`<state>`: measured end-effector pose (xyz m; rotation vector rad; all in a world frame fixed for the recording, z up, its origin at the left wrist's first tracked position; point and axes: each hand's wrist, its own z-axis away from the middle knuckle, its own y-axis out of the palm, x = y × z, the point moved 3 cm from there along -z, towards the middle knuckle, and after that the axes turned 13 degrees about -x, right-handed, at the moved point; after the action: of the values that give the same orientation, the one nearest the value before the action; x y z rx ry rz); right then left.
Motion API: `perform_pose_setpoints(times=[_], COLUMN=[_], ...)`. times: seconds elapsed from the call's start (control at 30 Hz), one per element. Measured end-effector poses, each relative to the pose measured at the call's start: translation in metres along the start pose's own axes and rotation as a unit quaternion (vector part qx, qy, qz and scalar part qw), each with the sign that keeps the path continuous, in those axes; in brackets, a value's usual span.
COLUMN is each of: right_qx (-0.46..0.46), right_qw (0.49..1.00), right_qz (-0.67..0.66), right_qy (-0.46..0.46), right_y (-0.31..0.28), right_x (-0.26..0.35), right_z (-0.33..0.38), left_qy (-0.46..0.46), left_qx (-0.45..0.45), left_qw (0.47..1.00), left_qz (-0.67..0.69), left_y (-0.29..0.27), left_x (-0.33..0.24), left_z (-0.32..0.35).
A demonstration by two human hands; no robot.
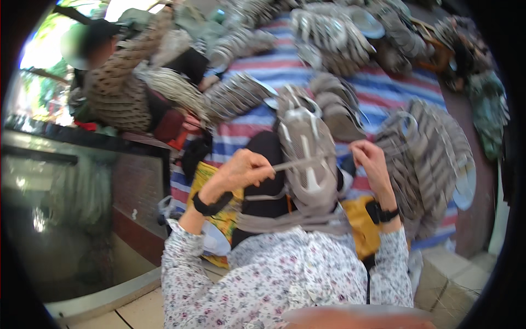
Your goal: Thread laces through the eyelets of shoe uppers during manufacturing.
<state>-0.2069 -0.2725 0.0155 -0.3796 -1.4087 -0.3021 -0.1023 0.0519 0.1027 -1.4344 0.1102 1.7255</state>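
Observation:
A grey-beige mesh shoe upper point(307, 148) with pale trim lies lengthwise on my lap, between my hands. A flat grey lace point(296, 164) stretches sideways across it. On the left, my left hand point(249, 169) is closed, pinching one end of this lace. My right hand point(372, 162) is raised at the other side of the upper, thumb and fingers pinched together. The lace runs in line with these right fingertips, though its last stretch is blurred. Dark bands sit on both my wrists.
Bundles of stacked grey shoe uppers point(424, 159) lie on a striped red, white and blue sheet point(260, 66). A glass tank point(82, 219) stands at the left. Yellow packaging point(359, 222) is beside my lap. Another person point(98, 46) is at the upper left, near more bundles.

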Motion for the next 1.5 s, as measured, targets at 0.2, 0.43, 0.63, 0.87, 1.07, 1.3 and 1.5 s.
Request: perform_pose_setpoints(times=[0.2, 0.43, 0.63, 0.87, 1.07, 1.3, 1.5], right_qx=[0.167, 0.405, 0.330, 0.029, -0.064, 0.220, 0.162], right_qw=[0.983, 0.909, 0.940, 0.999, 0.958, 0.973, 0.986], right_qz=[-0.015, -0.044, -0.089, -0.025, 0.191, -0.050, 0.019], right_qy=[-0.080, -0.085, -0.015, -0.016, -0.202, 0.052, -0.022], right_y=[0.073, 0.150, 0.125, 0.008, 0.009, 0.098, 0.064], right_x=[0.081, 0.133, 0.123, 0.037, 0.037, 0.099, 0.081], right_z=[0.010, 0.035, 0.031, -0.016, 0.002, 0.044, 0.033], left_qy=[0.070, 0.122, 0.236, 0.217, 0.126, 0.197, 0.093], left_qx=[-0.008, -0.051, -0.090, -0.054, -0.004, -0.054, 0.027], left_qw=[0.995, 0.980, 0.965, 0.963, 0.972, 0.970, 0.963], left_qz=[0.072, 0.148, 0.071, 0.148, 0.200, 0.132, 0.250], left_y=[-0.033, -0.026, -0.022, -0.022, 0.020, 0.054, 0.044], left_x=[-0.039, -0.056, -0.045, -0.008, 0.005, -0.022, -0.011], left_z=[0.040, 0.055, 0.042, 0.031, 0.010, 0.000, 0.008])
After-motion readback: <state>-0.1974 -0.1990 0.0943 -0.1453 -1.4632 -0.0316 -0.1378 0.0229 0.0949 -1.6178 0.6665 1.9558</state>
